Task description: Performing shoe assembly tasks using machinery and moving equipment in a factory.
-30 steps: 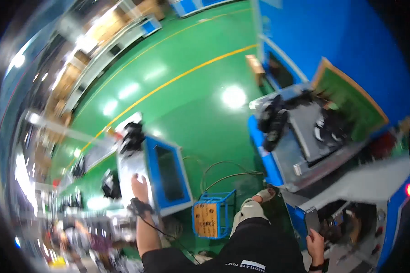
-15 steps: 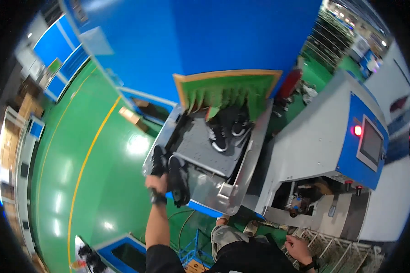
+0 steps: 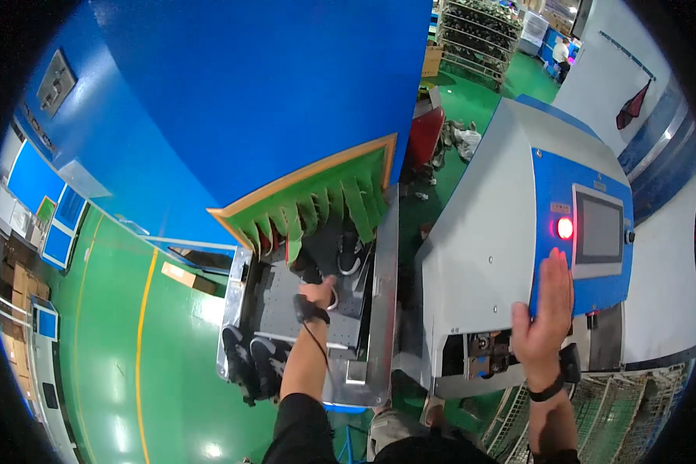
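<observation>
My left hand (image 3: 317,293) reaches over the grey perforated conveyor plate (image 3: 274,298), its fingers closed around a black sneaker (image 3: 309,269) with a pale sole edge. The hand and wrist partly hide that shoe. Just beyond it, another black-and-white sneaker (image 3: 350,254) stands by the green strip curtain (image 3: 309,213). A pair of dark shoes, a left one (image 3: 240,357) and a right one (image 3: 271,362), rests on the near left edge of the metal frame. My right hand (image 3: 546,313) is raised before the machine's blue panel (image 3: 547,182), fingers stretched, just below a lit red button (image 3: 564,227); contact cannot be told.
A tall blue machine housing (image 3: 286,85) rises behind the curtain. On the right stands a grey machine (image 3: 479,224) with a dark screen (image 3: 600,224). Wire racks (image 3: 619,410) sit low at the right. A cardboard box (image 3: 187,277) lies on the green floor.
My left hand has left the pair at the near left corner and moved onto a sneaker by the curtain. My right hand has risen to the panel. The view has swung right.
</observation>
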{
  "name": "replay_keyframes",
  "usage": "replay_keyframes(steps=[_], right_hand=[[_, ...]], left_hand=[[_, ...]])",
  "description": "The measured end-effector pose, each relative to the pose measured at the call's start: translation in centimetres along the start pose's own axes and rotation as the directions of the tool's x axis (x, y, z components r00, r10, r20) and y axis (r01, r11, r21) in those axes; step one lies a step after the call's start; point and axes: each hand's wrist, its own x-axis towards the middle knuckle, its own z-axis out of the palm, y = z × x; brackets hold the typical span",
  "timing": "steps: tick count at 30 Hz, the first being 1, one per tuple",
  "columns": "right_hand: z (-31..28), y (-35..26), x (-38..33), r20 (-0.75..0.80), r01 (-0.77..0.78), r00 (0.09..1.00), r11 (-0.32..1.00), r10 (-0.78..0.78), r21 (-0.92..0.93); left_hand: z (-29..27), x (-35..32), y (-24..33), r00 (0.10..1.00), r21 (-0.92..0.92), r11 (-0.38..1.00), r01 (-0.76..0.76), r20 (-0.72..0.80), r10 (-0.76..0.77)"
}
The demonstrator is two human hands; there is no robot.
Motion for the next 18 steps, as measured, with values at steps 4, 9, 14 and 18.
replay_keyframes(steps=[4,9,14,18], right_hand=[[1.0,1.3,-0.3,0.070,0.047,0.997,0.985,-0.036,-0.163],[0.7,0.9,0.1,0.080,0.075,0.995,0.987,-0.064,-0.144],[0.9,1.4,-0.3,0.092,0.044,0.995,0.984,-0.028,-0.172],[1.3,1.3,-0.2,0.079,0.039,0.997,0.985,-0.026,-0.167]], left_hand=[[2.0,3.5,-0.8,0.959,-0.140,0.989,-0.039,-0.282,-0.002],[1.7,0.6,-3.1,0.904,-0.225,0.879,-0.420,-0.194,0.382],[-1.1,-13.0,-9.4,0.952,-0.103,0.966,-0.235,-0.227,0.207],[-2.5,-20.8,-18.1,0.962,0.223,0.970,-0.100,-0.228,0.152]])
